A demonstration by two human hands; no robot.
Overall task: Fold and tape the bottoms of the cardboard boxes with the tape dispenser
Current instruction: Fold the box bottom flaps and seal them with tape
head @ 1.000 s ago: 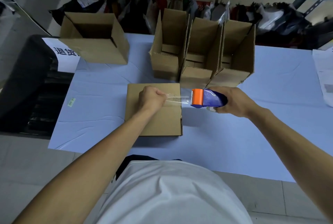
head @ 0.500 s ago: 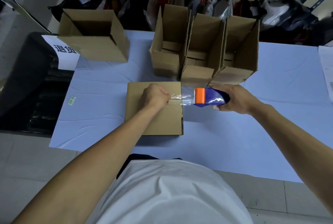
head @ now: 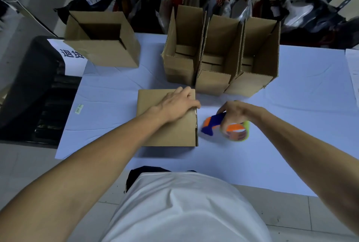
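A closed cardboard box [head: 165, 131] lies bottom-up on the white table [head: 252, 164] in front of me. My left hand [head: 177, 103] rests flat on its top, fingers spread toward the right edge, where a strip of clear tape ends. Just right of the box, the blue and orange tape dispenser [head: 225, 128] with its yellow-edged roll rests low on the table. My right hand [head: 236, 110] grips it from above.
Three open boxes [head: 219, 78] stand side by side behind the closed one. Another open box [head: 103, 47] sits at the back left, next to a printed white sheet [head: 71, 55]. Bags crowd the shelf [head: 213, 4] beyond the table. A black bin [head: 31, 86] stands left.
The tape stretched between my hands is gone. My left hand has opened flat on the box, and my right hand has lowered the dispenser onto the table beside it.
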